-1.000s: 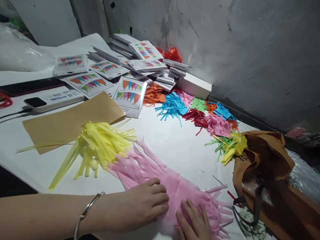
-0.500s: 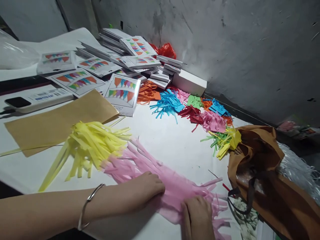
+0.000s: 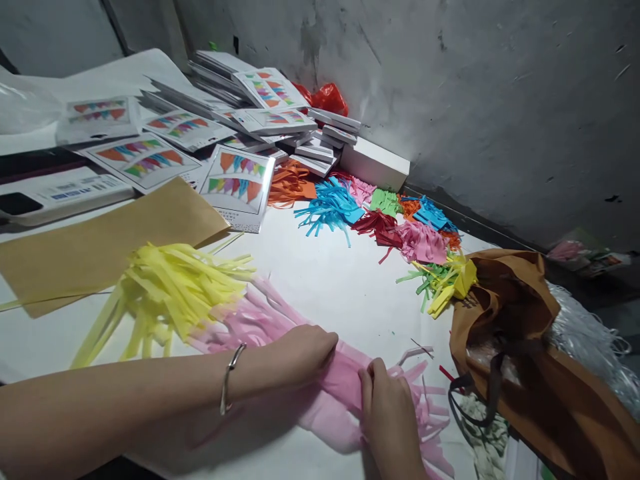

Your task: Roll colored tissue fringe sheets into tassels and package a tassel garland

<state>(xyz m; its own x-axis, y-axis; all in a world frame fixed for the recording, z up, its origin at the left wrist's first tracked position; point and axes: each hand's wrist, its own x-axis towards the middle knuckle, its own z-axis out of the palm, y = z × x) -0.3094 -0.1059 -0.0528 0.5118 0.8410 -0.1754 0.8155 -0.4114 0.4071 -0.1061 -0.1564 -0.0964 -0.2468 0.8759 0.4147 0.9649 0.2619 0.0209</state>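
Observation:
A sheet of pink fringed tissue paper [image 3: 325,420] lies across the near part of the white table, its cut strips fanning out at both ends. My left hand [image 3: 305,355], below a silver bracelet, curls its fingers down on the far edge of the sheet's middle. Close to its right, my right hand [image 3: 391,410] pinches the same sheet near the right fringe. The fingertips of both hands are partly hidden. The pink strips at the left end run up against a bunch of yellow fringed tissue paper [image 3: 180,293].
Brown card [image 3: 115,243] lies left, near a white box [image 3: 70,193]. Behind are stacked packs with printed bunting pictures [image 3: 235,190]. Folded coloured tissue bundles, including a blue one [image 3: 330,203], line the wall side. A brown bag [image 3: 500,293] stands at right beside white cord [image 3: 590,340].
My left hand has moved right and a little away, toward my right hand. The middle of the pink sheet is now drawn up and folded between them. The view has shifted slightly.

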